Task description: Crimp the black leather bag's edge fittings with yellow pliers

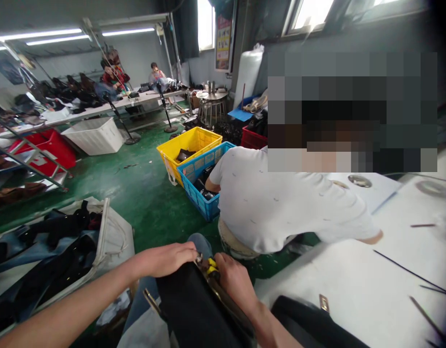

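A black bag [194,302] with gold-coloured metal fittings lies across my lap. My left hand [177,256] grips its far top edge, with the fingers bent over a metal fitting. Close beside it, my right hand [235,280] is closed round a small tool with a yellow-and-black handle [212,267], against the bag's edge. The tool's tip and exact kind are hidden by my fingers. To the right, at the near edge of the white table, lies another black bag [309,321] with a gold clasp [323,303].
A co-worker in a white shirt [273,200] bends beside the white-covered table [385,270], with thin black strips on it. Blue [208,210] and yellow [168,162] crates stand ahead. At left is a white bin [116,241] of dark pieces. Two people sit at a far bench [136,102].
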A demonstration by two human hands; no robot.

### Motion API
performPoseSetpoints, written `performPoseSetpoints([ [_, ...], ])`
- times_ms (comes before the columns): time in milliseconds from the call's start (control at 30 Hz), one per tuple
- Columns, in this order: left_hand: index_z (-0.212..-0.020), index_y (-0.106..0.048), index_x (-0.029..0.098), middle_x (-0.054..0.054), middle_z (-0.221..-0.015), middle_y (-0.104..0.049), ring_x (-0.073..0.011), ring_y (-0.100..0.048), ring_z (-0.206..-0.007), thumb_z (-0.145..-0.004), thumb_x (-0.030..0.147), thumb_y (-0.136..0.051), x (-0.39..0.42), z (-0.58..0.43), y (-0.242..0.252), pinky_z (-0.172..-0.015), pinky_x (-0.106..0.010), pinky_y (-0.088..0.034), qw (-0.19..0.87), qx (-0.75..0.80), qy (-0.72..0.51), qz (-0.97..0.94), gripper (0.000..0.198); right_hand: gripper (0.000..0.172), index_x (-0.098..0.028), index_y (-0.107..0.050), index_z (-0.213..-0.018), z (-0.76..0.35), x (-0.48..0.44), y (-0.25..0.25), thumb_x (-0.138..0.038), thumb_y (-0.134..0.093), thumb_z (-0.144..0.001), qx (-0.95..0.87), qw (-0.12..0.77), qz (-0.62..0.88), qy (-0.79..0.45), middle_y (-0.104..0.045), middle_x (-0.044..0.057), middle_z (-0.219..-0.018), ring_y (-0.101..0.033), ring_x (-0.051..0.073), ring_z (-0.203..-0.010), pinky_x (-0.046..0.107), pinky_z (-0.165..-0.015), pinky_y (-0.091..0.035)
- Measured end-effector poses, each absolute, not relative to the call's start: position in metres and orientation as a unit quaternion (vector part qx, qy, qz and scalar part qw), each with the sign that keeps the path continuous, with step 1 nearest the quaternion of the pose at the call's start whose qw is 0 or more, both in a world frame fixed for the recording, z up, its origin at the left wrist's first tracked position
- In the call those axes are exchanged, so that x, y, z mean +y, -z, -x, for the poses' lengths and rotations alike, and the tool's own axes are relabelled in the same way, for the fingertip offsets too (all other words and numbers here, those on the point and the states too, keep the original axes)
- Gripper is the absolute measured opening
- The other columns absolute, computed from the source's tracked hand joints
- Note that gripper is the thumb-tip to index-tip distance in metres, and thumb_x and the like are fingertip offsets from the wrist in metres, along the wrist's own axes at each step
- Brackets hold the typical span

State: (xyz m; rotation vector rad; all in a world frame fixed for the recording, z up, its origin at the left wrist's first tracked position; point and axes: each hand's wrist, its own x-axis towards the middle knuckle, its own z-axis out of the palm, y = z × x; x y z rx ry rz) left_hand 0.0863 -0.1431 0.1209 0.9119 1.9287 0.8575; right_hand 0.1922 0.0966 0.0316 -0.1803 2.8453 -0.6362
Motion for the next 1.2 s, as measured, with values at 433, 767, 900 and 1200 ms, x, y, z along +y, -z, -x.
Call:
performPoseSetpoints([
  [433,-0.086,-0.049,0.021,0.001,-0.087,-0.053,-0.0186,-0.055,-0.086,-0.111,0.030,-0.030,-0.138,-0.104,-0.116,-0.082,-0.035,-0.037,0.298,0.834,-0.385,-0.261,0.033,0.015,-0.022,-0.066,-0.104,-0.184,0.090,-0.026,-0.014,-0.054,-0.103,0.960,0.115,0.086,0.242,-0.075,0.001,-0.102,-0.072,0.019,-0.093,0.030,-0.072,-0.036],
  [767,-0.083,-0.045,0.022,0.001,-0.083,-0.051,-0.0189,-0.054,-0.083,-0.111,0.031,-0.030,-0.135,-0.100,-0.096,-0.077,-0.035,-0.036,0.311,0.836,-0.363,-0.270,0.033,0.009,-0.021,-0.065,-0.098,-0.189,0.091,-0.007,-0.021,-0.057,-0.101,0.936,0.135,0.068,0.319,-0.076,0.003,-0.097,-0.071,0.018,-0.086,0.029,-0.071,-0.032],
  [900,-0.083,-0.047,0.021,0.002,-0.083,-0.053,-0.0183,-0.055,-0.082,-0.111,0.032,-0.033,-0.132,-0.100,-0.095,-0.077,-0.035,-0.036,0.319,0.835,-0.373,-0.250,0.033,0.012,-0.021,-0.066,-0.095,-0.192,0.093,0.004,-0.018,-0.055,-0.100,0.930,0.134,0.062,0.336,-0.077,0.003,-0.094,-0.071,0.017,-0.084,0.030,-0.070,-0.030],
  [1200,-0.079,-0.047,0.022,0.001,-0.081,-0.053,-0.0204,-0.055,-0.085,-0.106,0.032,-0.034,-0.137,-0.102,-0.053,-0.080,-0.036,-0.038,0.336,0.834,-0.388,-0.201,0.032,0.014,-0.021,-0.066,-0.095,-0.198,0.075,0.035,-0.025,-0.055,-0.102,0.902,0.171,0.027,0.397,-0.075,0.004,-0.088,-0.067,0.016,-0.079,0.028,-0.067,-0.031],
])
